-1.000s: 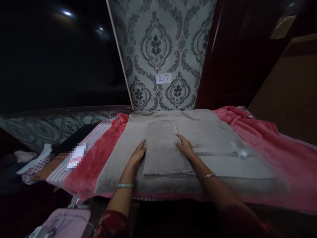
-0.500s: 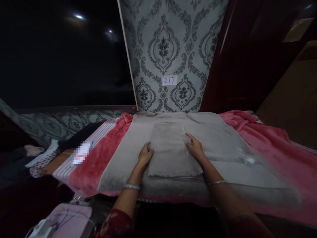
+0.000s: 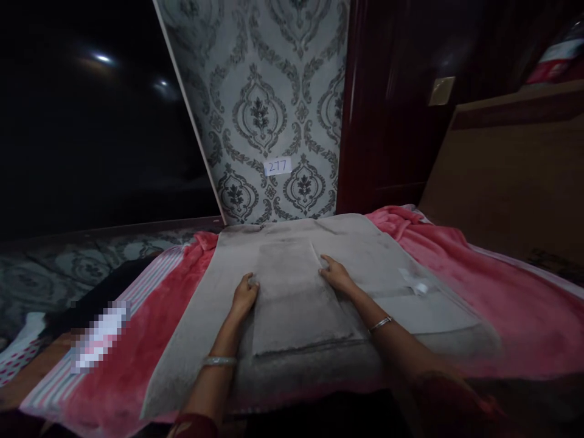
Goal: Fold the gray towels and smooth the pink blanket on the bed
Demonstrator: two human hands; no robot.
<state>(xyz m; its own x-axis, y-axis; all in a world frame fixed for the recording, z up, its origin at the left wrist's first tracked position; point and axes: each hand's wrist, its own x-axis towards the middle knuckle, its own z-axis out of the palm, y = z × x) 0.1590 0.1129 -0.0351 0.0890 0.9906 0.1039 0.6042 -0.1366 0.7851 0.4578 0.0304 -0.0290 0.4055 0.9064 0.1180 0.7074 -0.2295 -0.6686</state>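
Observation:
A grey folded cloth (image 3: 292, 304) lies flat as a neat rectangle on a larger grey plush cloth (image 3: 201, 322). My left hand (image 3: 245, 296) rests at its left edge, thumb and fingers slightly apart. At the right edge is my right hand (image 3: 336, 275), with its thumb and forefinger spread beside the fold. Both hands appear to touch the edges without a visible grip. Right of the folded cloth lies a flat, pale piece, apparently clear plastic, with a small white label (image 3: 420, 288).
A pink-red blanket (image 3: 449, 246) sticks out under the grey cloth on both sides. Behind stand a dark screen (image 3: 100, 134) and a patterned wall with a "277" paper (image 3: 278, 165). A large cardboard box (image 3: 511, 176) leans at right, with a bottle (image 3: 554, 61) above it.
The view has turned to the right, so the scene sits further left and more of the box shows. Both hands keep their places at the folded cloth's edges.

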